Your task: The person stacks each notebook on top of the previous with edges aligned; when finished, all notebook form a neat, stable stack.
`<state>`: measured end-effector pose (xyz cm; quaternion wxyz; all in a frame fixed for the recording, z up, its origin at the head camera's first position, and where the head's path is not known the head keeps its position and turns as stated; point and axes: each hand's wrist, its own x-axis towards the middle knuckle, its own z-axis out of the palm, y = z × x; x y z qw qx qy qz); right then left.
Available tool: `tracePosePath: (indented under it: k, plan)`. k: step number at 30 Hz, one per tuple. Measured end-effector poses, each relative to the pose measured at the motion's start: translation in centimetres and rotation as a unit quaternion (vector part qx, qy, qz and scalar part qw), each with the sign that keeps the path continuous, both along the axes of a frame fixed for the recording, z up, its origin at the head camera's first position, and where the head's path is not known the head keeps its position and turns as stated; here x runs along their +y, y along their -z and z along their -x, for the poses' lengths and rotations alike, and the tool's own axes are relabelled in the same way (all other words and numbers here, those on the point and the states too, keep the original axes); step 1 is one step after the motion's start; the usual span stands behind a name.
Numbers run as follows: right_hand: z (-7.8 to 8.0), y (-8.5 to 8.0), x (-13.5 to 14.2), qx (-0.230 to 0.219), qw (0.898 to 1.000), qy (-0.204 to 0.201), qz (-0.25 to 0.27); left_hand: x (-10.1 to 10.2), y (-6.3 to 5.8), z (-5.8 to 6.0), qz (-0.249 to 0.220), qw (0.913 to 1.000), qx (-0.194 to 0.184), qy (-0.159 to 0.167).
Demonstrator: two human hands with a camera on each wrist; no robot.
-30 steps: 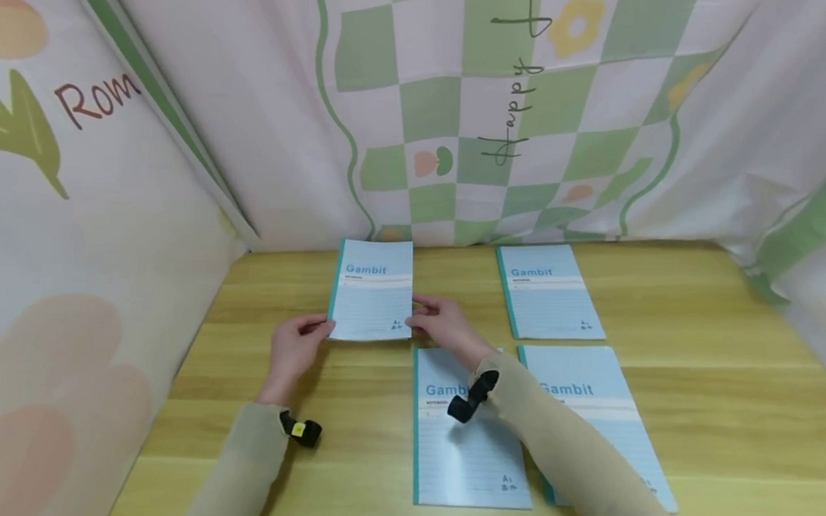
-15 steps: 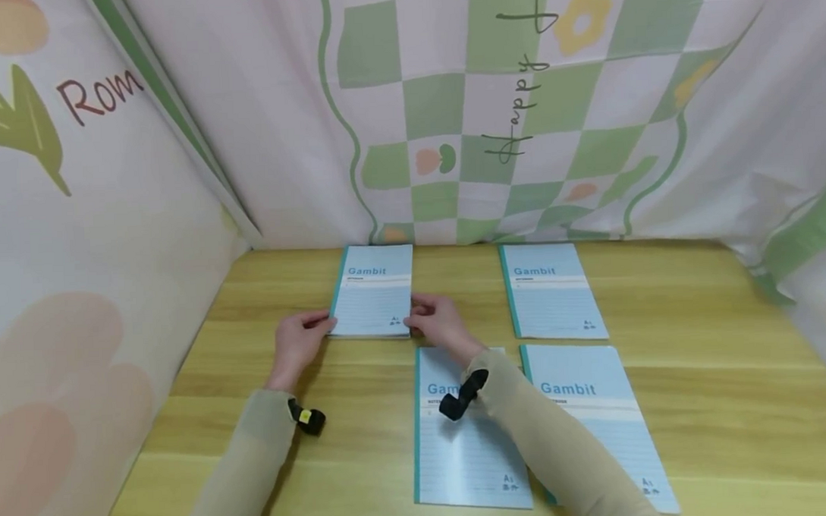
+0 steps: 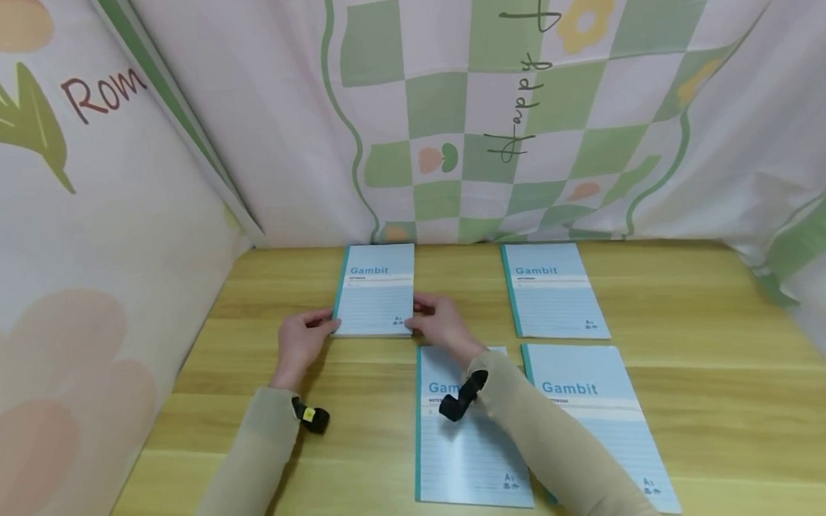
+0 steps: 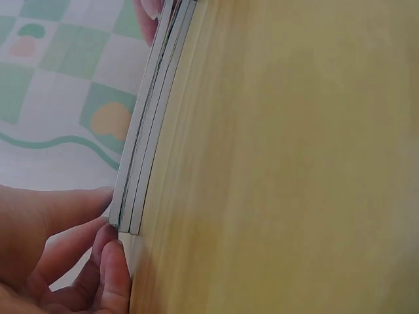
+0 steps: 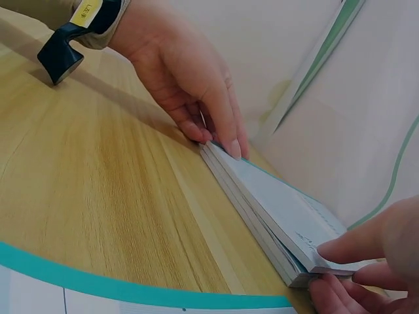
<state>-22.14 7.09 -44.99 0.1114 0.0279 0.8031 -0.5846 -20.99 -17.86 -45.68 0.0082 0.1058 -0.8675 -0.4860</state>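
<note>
At the back left, a light blue Gambit notebook (image 3: 375, 290) with a teal spine lies on top of a small stack, its layered edges (image 4: 147, 140) showing in the left wrist view. My left hand (image 3: 300, 344) pinches its near left corner, thumb on the cover and fingers curled at the side. At the near right corner my right hand (image 3: 446, 325) does the same; the right wrist view has its thumb (image 5: 347, 245) on the cover with fingers below. A thin gap runs between the top notebook and the one beneath.
Partly under my right forearm lie two larger Gambit notebooks, a front middle notebook (image 3: 461, 465) and a front right notebook (image 3: 594, 365). A smaller notebook (image 3: 554, 291) lies at the back right. Patterned curtains (image 3: 442, 105) border the wooden table (image 3: 718, 399) behind and at the sides.
The top notebook has come down from a slightly raised position to lie level on the stack. Both hands have kept their hold on its near corners.
</note>
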Motion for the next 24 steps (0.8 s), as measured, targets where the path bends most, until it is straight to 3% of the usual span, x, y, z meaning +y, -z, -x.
tracePosePath:
  k: [18,24]
  plan:
    - [-0.1,0.0,0.1,-0.026,1.000,-0.011,-0.002,-0.2,-0.1,0.1,0.005,0.9998,-0.011,0.014]
    - [-0.4,-0.7,1.0,-0.024,1.000,-0.006,0.013,-0.8,-0.7,-0.1,-0.030,0.9990,-0.021,0.025]
